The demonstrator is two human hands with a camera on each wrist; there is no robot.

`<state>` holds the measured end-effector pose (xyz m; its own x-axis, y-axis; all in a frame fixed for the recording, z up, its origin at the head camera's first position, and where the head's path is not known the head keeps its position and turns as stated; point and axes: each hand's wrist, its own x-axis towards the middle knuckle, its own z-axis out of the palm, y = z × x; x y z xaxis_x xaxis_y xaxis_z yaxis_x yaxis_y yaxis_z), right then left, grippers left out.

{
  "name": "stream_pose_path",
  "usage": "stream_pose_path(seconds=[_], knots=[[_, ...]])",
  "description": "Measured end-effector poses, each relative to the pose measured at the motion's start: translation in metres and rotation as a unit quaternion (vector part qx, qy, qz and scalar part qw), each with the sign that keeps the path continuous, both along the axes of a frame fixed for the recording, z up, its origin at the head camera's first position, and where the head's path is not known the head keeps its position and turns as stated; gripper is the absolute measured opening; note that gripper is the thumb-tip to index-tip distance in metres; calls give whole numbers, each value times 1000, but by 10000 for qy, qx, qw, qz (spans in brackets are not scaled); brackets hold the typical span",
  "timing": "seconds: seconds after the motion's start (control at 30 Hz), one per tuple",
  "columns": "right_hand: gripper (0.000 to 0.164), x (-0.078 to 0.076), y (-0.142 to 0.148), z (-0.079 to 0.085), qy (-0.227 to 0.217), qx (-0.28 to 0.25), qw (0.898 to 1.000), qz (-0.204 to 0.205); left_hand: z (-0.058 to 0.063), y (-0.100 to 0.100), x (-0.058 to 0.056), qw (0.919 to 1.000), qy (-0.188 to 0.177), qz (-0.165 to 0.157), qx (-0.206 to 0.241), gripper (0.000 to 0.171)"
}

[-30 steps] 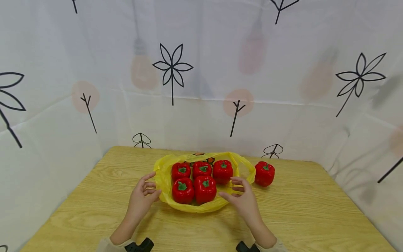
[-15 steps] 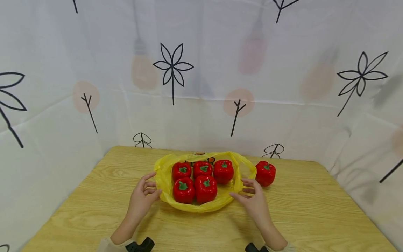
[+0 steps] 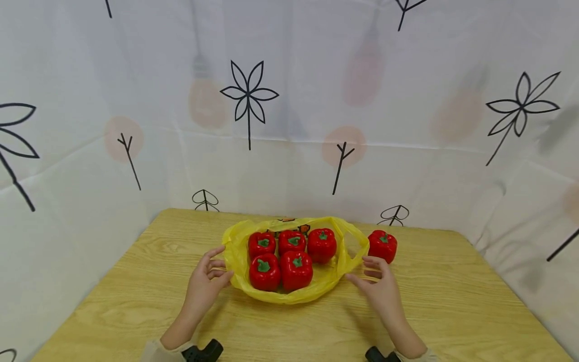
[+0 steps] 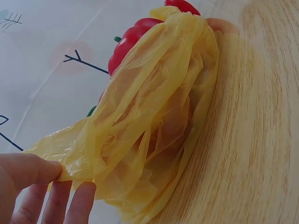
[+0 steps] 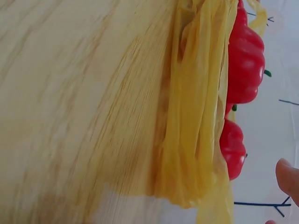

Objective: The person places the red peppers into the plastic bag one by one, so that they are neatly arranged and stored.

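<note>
A yellow plastic bag (image 3: 284,298) lies on the table with its mouth spread open, and several red bell peppers (image 3: 296,272) with green stems sit inside. At the bag's left side my left hand (image 3: 203,286) pinches the plastic; in the left wrist view the thumb and fingers (image 4: 80,201) draw out a corner of it. My right hand (image 3: 383,294) is just off the bag's right side, thumb and fingers apart with nothing between them. One more red bell pepper (image 3: 383,245) rests on the table beyond that hand, right of the bag's handle loop (image 3: 359,244).
The wooden table (image 3: 452,296) carries the bag and the lone pepper. Behind and along both sides hangs a white cloth (image 3: 289,171) printed with black plant drawings and pale blobs.
My right hand has moved rightward, from over the bag's right part to outside its edge, nearer the lone pepper. The left hand keeps its place on the bag.
</note>
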<state>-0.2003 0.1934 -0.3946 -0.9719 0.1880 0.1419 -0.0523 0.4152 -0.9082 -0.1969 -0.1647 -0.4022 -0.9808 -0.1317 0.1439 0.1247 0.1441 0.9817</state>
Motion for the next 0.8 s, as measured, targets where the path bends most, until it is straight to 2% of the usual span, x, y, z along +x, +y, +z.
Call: stream_pose_path(seconds=[0.37,0.8], knots=[[61,-7,18,-4,8,5,9995,-310,1,1,0,10000,44,13,-16,57],[61,-20,40,-10,337,139,9972,-652,0,0,1,10000,52,-22,30,57]])
